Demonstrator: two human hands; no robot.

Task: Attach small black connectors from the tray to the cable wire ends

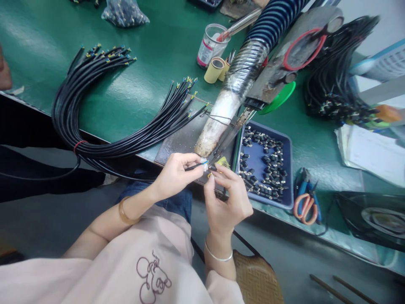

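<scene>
My left hand (177, 173) pinches the end of a black cable (194, 166) whose stripped coloured wires point right. My right hand (226, 196) is pinched too, its fingertips meeting the cable's tip; a small dark part seems to sit between them, but I cannot make it out. Both hands work just below the tip of a soldering iron (226, 141) fixed under a taped exhaust hose (234, 90). A banded bundle of black cables (95, 126) fans across the green table (142, 84) to my left.
A blue tray (286, 169) of several small black connectors lies right of my hands. Orange-handled scissors (305, 207) and pliers sit beyond it. A jar (209, 46), tape rolls (217, 69), another cable pile (335, 84) and papers (373, 152) stand farther back.
</scene>
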